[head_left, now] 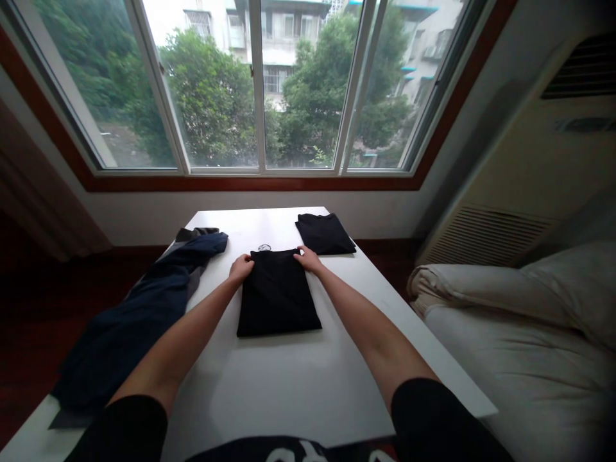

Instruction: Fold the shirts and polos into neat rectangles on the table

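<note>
A black garment [279, 295], folded into a neat near-rectangle, lies flat on the white table [283, 391] in front of me. My left hand [241, 267] pinches its far left corner between thumb and fingers. At the far right corner my right hand [308, 258] grips the edge the same way. Just beyond the garment's far edge sits a small dark ring-shaped thing [264, 247], too small to name. To the right and farther back, a second folded black garment [326, 233] rests near the table's edge, apart from my right hand.
Dark blue and grey clothes [149, 301] lie unfolded in a heap along the table's left side. A cream sofa [520, 333] stands to the right, with a tall air-conditioning unit [534, 154] behind it. Past the table's far end is a wide window with a brown frame [255, 184].
</note>
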The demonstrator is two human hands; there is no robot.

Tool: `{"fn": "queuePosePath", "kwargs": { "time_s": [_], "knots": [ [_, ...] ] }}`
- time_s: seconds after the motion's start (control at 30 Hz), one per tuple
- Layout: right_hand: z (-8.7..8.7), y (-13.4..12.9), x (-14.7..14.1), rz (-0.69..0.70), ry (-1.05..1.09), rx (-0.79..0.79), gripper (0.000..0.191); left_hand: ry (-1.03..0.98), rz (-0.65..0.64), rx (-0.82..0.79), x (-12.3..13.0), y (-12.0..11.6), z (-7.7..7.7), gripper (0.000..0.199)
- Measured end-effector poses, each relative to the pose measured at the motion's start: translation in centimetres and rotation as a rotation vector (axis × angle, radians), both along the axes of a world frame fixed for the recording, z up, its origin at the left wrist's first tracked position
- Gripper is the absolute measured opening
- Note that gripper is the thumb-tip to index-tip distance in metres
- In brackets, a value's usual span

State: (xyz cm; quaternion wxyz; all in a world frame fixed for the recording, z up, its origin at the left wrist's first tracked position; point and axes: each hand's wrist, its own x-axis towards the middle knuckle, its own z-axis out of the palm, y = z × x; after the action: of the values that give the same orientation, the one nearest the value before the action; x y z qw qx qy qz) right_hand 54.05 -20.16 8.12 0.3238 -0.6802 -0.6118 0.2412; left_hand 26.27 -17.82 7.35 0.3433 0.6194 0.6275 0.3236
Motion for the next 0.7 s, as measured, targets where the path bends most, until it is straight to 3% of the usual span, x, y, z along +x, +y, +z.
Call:
{"fn": "queuePosePath", "kwargs": {
  "time_s": [0.17, 0.37, 0.57, 0.7],
  "knots": [
    [-2.0, 1.4, 0.0, -0.021, -0.078, 0.101, 0.045, 0.101, 0.056, 0.108, -0.2, 0.7, -1.9, 0.049],
    [-3.4, 2.2, -0.7, -0.05, -0.145, 0.138, 0.041, 0.231, 0.073, 0.308, -0.8, 0.6, -3.4, 0.037],
    [-4.4, 1.7, -0.7, -0.081, -0.101, 0.224, 0.04, 0.352, -0.022, 0.294, -1.5, 0.9, -3.9, 0.032],
    [-4.7, 1.8, -0.1, -0.096, -0.087, 0.241, 0.039, 0.425, -0.012, 0.352, -1.8, 0.6, -4.1, 0.036]
  ]
}}
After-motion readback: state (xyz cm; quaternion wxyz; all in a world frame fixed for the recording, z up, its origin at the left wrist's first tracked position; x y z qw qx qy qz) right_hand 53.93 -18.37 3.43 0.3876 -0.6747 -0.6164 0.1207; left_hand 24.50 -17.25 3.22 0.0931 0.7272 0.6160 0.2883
